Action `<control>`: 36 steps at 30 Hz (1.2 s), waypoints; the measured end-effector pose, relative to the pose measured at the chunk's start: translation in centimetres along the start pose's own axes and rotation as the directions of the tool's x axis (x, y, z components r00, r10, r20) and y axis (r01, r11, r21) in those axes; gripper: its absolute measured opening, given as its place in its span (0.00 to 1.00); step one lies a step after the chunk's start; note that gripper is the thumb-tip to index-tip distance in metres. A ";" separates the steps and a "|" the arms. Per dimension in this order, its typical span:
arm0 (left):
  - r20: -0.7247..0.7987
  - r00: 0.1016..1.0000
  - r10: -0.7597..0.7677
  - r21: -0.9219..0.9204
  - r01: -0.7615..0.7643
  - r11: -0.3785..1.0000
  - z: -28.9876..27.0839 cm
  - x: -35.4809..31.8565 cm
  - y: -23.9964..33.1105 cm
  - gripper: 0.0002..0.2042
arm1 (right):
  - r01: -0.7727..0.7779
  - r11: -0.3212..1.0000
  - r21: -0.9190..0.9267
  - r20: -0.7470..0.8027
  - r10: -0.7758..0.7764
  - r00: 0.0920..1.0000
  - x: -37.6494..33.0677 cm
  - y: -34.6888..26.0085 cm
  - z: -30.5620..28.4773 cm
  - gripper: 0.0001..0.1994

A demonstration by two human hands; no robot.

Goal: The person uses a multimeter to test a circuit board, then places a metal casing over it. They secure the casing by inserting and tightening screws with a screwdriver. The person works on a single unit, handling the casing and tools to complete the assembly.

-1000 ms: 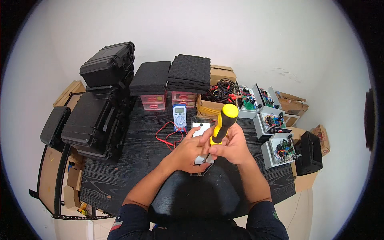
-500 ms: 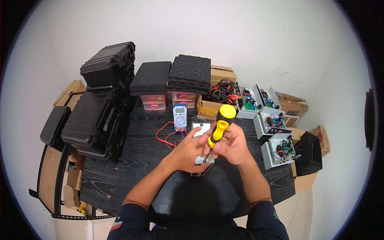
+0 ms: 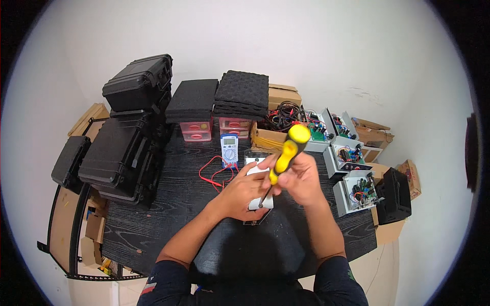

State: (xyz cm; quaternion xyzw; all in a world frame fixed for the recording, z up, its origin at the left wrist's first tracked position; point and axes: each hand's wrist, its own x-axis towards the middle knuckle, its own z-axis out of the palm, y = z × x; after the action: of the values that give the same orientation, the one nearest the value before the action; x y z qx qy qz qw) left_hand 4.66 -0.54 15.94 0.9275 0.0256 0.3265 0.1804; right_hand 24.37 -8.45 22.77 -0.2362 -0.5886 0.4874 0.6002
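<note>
My right hand point(image 3: 301, 179) grips a screwdriver with a yellow and black handle point(image 3: 288, 150), its tip pointing down at a small white box point(image 3: 259, 203) on the black table point(image 3: 168, 209). My left hand point(image 3: 244, 193) rests on that white box and steadies it. A second white piece point(image 3: 253, 162) lies just beyond my hands. A blue multimeter point(image 3: 229, 149) with red leads point(image 3: 214, 173) stands behind them.
Several black hard cases point(image 3: 127, 137) are stacked at the left. Foam pads point(image 3: 224, 97) lie on pink drawer units at the back. A cardboard box of cables point(image 3: 280, 115) and several open grey boxes with wiring point(image 3: 352, 173) stand at the right.
The screwdriver handle has tilted slightly and shifted a little with my right hand. My left hand stays on the white box.
</note>
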 end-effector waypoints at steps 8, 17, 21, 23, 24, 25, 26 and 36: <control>0.012 1.000 0.019 0.037 -0.020 0.999 0.5 -0.3 -0.4 0.28 | -0.057 0.990 -0.127 -0.396 0.002 0.918 2.5 1.3 -6.2 0.13; -0.007 0.999 0.034 0.033 -0.034 0.999 0.7 -0.4 -0.6 0.27 | -0.539 0.335 -0.773 -0.549 0.073 0.832 -2.3 16.1 -16.3 0.23; -0.002 1.000 0.025 0.028 -0.025 0.999 0.6 -0.3 -0.6 0.27 | -0.571 0.245 -0.784 -0.571 0.077 0.817 -4.0 18.0 -16.3 0.23; 0.001 1.000 0.020 0.024 -0.020 0.999 0.7 -0.3 -0.7 0.27 | -0.589 0.206 -0.782 -0.586 0.083 0.806 -4.2 18.2 -16.3 0.23; 0.002 1.000 0.018 0.022 -0.018 1.000 0.8 -0.3 -0.7 0.27 | -0.589 0.181 -0.787 -0.581 0.100 0.807 -4.3 18.0 -16.2 0.23; 0.028 1.000 0.012 0.017 -0.013 1.000 0.8 -0.3 -0.9 0.29 | -0.590 0.156 -0.792 -0.578 0.117 0.807 -4.4 17.8 -16.2 0.22; 0.053 0.999 0.006 0.014 -0.006 1.000 0.8 -0.4 -1.0 0.30 | -0.588 0.132 -0.798 -0.573 0.134 0.809 -4.4 17.4 -15.9 0.22; -0.104 0.978 -0.183 -0.384 0.130 0.914 3.7 -1.4 -1.6 0.77 | -0.431 0.828 -0.359 -0.399 0.281 0.873 -2.3 7.1 -6.9 0.23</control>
State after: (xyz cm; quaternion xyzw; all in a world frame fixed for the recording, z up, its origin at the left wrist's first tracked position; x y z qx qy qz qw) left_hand 5.96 -0.43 11.84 0.8460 0.0495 0.3732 0.3775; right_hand 29.06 -5.49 14.25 -0.5494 -0.5184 0.4011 0.5181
